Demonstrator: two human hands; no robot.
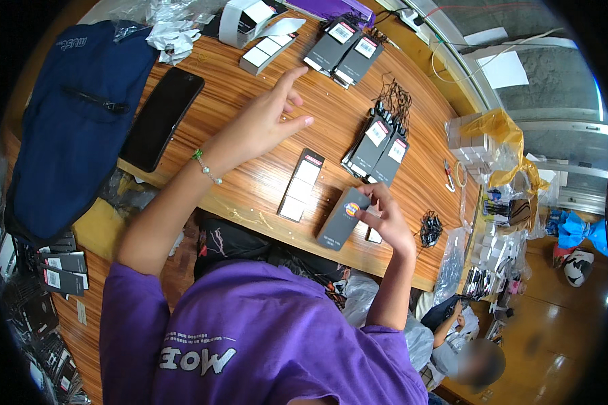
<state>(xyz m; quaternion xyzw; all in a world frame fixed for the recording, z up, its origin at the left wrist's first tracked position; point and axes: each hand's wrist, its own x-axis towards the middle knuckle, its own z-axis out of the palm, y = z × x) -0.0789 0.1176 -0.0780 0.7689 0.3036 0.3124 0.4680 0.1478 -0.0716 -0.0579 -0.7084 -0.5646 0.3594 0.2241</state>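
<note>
My left hand [267,121] hovers over the middle of the table, index finger stretched out and thumb apart, holding nothing. In my right hand [388,223] is a thick stack of dark grey hang tags [341,219], gripped at its right side near the table's front edge. A small coloured logo sits on its top tag. Left of that stack lies a dark card with white label stickers [300,185]. Beyond my right hand rest two stacks of grey hang tags [370,145] with white stickers and black strings [392,104].
Two more tag stacks [334,44] lie at the back, beside a pile of white labels [270,50] and a label strip [240,23]. A black phone [162,118] and a blue bag [81,121] are left. Scissors [448,174] lie right. Another person [452,337] sits lower right.
</note>
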